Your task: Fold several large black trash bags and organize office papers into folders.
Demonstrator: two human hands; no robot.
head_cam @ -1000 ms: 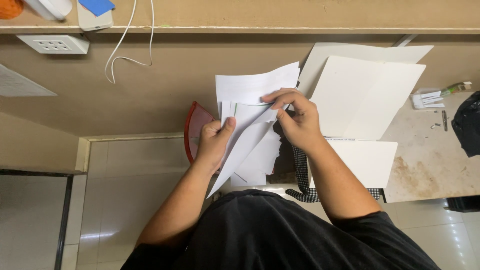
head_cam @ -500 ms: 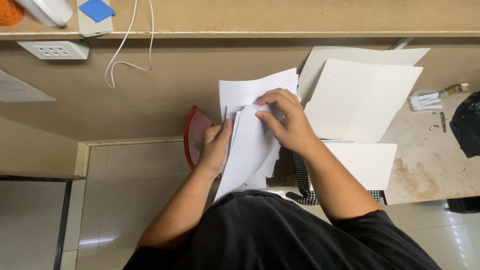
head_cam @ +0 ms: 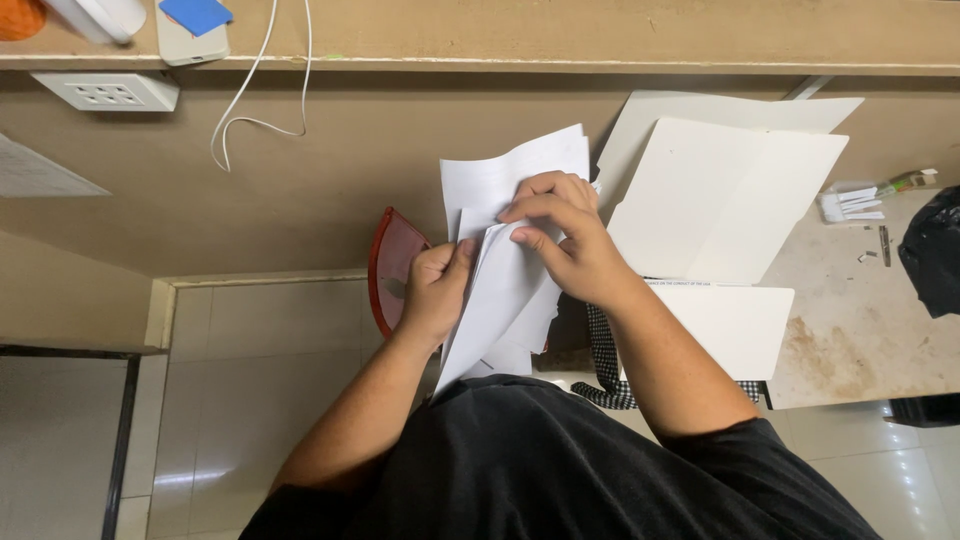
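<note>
A loose stack of white paper sheets (head_cam: 500, 270) is held upright in front of my body. My left hand (head_cam: 432, 295) grips the stack's left edge, thumb on top. My right hand (head_cam: 565, 240) lies over the upper right part of the sheets, its fingers curled on the top sheet and pressing it down. The lower ends of the sheets hang toward my black shirt.
Open cream folders (head_cam: 725, 195) lie on the stained table (head_cam: 860, 330) to the right. A red object (head_cam: 392, 265) sits behind my left hand. A white cable (head_cam: 255, 110) hangs from the shelf, beside a wall socket (head_cam: 105, 92). A black bag (head_cam: 935, 250) is at far right.
My right hand has moved left and up across the sheets, from their right edge onto the top sheet. The stack has shifted slightly in my left hand.
</note>
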